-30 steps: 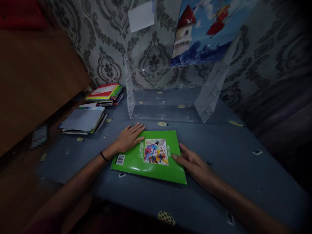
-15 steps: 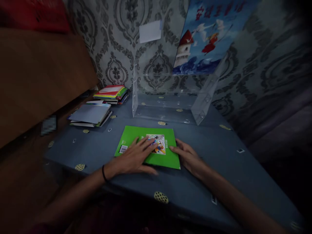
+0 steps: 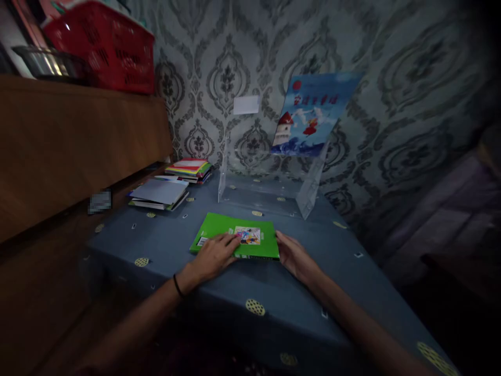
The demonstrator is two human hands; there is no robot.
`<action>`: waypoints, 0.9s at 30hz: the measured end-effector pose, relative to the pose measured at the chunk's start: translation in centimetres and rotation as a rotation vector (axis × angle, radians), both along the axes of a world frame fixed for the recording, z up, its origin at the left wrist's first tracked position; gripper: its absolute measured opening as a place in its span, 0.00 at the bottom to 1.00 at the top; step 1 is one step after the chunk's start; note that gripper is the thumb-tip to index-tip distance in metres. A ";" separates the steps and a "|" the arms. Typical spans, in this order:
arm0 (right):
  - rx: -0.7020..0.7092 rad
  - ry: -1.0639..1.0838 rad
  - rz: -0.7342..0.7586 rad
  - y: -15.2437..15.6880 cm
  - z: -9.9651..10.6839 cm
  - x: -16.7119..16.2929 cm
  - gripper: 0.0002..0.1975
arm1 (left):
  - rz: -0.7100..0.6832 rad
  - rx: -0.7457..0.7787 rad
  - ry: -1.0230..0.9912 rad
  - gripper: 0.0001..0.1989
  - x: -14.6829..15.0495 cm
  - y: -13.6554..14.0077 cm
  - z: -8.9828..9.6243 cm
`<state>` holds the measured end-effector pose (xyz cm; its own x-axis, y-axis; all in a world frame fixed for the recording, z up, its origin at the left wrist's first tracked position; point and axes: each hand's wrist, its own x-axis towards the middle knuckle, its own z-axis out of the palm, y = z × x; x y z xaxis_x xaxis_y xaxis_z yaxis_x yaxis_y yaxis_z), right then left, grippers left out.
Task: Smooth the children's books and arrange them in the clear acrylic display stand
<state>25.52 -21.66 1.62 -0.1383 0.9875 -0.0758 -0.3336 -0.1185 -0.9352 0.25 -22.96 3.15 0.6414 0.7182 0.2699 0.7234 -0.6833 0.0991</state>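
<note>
A thin green book [image 3: 219, 227], with a colourful picture at its middle and a barcode on the left, lies flat or slightly raised at the table's front. My left hand [image 3: 214, 257], a black band at its wrist, lies over the book's near left edge. Its fingers are bent on the cover and its thumb is hidden. My right hand [image 3: 295, 254] is closed at the book's right edge, with its fingertips partly hidden. Beyond the book stands a clear plastic rack [image 3: 309, 196]. A blue picture book [image 3: 309, 117] leans upright in the rack's right part.
Two stacks of books, a front stack [image 3: 158, 192] and a back stack [image 3: 190, 169], lie at the table's left. A white card [image 3: 246, 105] shows above the rack, before patterned wallpaper. On a wooden cabinet [image 3: 86, 130] sit a red basket [image 3: 113, 49] and a metal bowl [image 3: 50, 61].
My view has tilted up, bringing the basket into sight. The book's near edge now shows its spine. My left hand's fingers have drawn together, and its thumb has gone from sight.
</note>
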 end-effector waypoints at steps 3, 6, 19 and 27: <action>0.031 0.027 0.073 0.3 0.3 -0.1 0.18 | -0.016 0.009 -0.055 0.21 -0.3 0.2 0.1; 0.053 0.022 0.097 1.2 0.6 -0.6 0.19 | -0.033 0.009 -0.139 0.19 -0.6 0.7 0.2; 0.281 0.017 -0.003 3.6 4.4 -5.6 0.36 | 0.050 -0.313 -1.125 0.22 -1.3 3.5 7.0; 0.229 -0.082 -0.273 1.5 3.6 -3.2 0.27 | 0.227 -0.946 -1.578 0.29 2.6 5.6 3.0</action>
